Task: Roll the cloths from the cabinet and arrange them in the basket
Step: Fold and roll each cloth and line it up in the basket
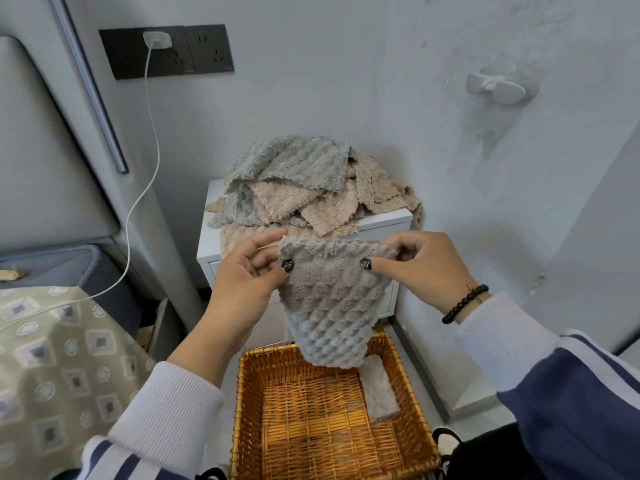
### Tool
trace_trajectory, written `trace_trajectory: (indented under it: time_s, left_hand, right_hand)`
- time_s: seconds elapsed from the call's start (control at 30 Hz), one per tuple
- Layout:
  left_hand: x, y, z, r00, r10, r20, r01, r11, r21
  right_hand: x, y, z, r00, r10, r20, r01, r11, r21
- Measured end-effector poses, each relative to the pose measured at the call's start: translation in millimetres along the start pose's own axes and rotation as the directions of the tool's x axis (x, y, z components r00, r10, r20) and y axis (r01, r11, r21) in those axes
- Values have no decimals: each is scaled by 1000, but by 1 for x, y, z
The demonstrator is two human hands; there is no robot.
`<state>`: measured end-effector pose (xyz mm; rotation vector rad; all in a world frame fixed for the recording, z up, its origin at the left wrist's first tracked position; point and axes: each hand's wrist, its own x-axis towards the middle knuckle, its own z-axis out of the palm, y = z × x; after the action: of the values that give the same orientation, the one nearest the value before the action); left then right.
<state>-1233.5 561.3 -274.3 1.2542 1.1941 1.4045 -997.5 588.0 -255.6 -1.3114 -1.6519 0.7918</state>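
Grey waffle-textured cloth [329, 306] hanging above the wicker basket [329, 427], its upper corners pinched between thumb and fingers of the left hand [249, 275] and right hand [422, 265]. Behind, a heap of grey and beige cloths [304, 188] on the white cabinet [388, 223].

A pale grey wall [346, 81] is carrying a black socket panel [166, 51] with a white charger [156, 39] whose cable [145, 188] is trailing down toward a patterned bedcover [62, 358], while a white hook [495, 87] is sticking out at right.
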Motion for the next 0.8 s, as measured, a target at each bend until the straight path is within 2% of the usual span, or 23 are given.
trace_trajectory:
  time_s: [0.17,0.33,0.43,0.53,0.63,0.7,0.8]
  left_hand:
    - [-1,-1,5,999,48,0,-48,991,126]
    - [-1,3,4,999,51,11,-53,981,189]
    - [-4,8,2,993,80,85,-103,943,316]
    - [-8,8,4,972,130,193,-206,867,453]
    - [-10,4,9,960,100,261,-235,793,562]
    - [-11,3,12,951,87,297,-250,779,575]
    - [-13,5,16,942,75,328,-244,824,511]
  right_hand:
    - [-1,-2,4,990,-63,-128,65,998,16]
    - [-1,-7,9,990,-78,-121,86,994,63]
    - [-2,-11,13,994,-87,-65,93,992,90]
    - [-5,-12,19,994,-94,62,85,987,136]
    - [-7,-12,25,977,-125,170,104,986,132]
    - [-8,-11,28,969,-142,202,112,982,153]
    - [-8,-9,32,969,-147,196,110,975,191]
